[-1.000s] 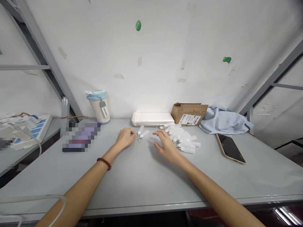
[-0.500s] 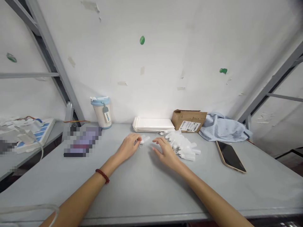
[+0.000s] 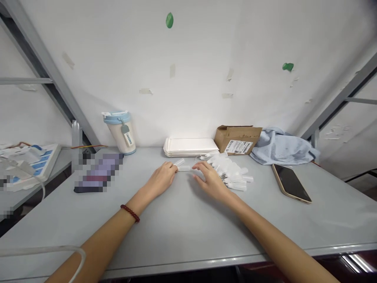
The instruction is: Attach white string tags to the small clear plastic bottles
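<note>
Two small translucent white plastic tubes lie side by side in the middle of the grey table: a near tube [image 3: 184,168] and a far tube [image 3: 179,162]. My left hand [image 3: 161,179] has its fingers closed around their left ends, which are hidden. Facing it from the right is my right hand [image 3: 212,181], thumb and fingers apart, holding nothing. Its fingertips are close to the near tube's right end. Behind and beside the right hand sits a heap of similar tubes [image 3: 226,167], some with thin wire-like loops.
At the back stand a white flat stack [image 3: 191,146], an open cardboard box [image 3: 240,139], a blue cloth [image 3: 279,147] and a lidded tumbler [image 3: 121,133]. A phone [image 3: 291,183] lies right; a blurred purple object [image 3: 98,173] lies left. A pale cable [image 3: 44,249] crosses the front left.
The camera view has tilted down slightly. My left fingers have moved over the tubes' ends, and the tubes now point more toward my right hand, which stays apart and open.
</note>
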Motion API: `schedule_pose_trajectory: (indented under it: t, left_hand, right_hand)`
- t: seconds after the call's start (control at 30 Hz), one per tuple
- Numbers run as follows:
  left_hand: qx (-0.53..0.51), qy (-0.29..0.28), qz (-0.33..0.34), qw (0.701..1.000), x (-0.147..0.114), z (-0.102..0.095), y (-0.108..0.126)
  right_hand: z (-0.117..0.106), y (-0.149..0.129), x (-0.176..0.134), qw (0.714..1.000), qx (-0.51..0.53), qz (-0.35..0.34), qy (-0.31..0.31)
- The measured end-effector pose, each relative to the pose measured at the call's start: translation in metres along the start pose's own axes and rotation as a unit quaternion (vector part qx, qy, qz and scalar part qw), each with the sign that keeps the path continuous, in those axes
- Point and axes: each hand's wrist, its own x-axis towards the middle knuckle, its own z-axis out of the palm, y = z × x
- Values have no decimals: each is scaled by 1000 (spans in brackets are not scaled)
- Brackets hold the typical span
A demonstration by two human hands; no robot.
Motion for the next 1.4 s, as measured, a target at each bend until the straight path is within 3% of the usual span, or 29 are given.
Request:
schedule_pose_trajectory:
  t: [0.2,0.47,0.97,1.4]
  left_hand:
    - [-33,50,-32,998,4,2,-14]
    - [-62,56,-57,995,1,-2,-13]
    - [-31,118,-51,991,-2,-8,-4]
    - [-64,166,-21,984,-2,-7,-1]
  right_hand:
    - [-13,28,9,991,-129,-5,40]
    - [-38,40,15,953,-298,47,17]
    - [-45,35,9,945,-314,40,-88]
    - [-29,17,2,911,-385,29,-144]
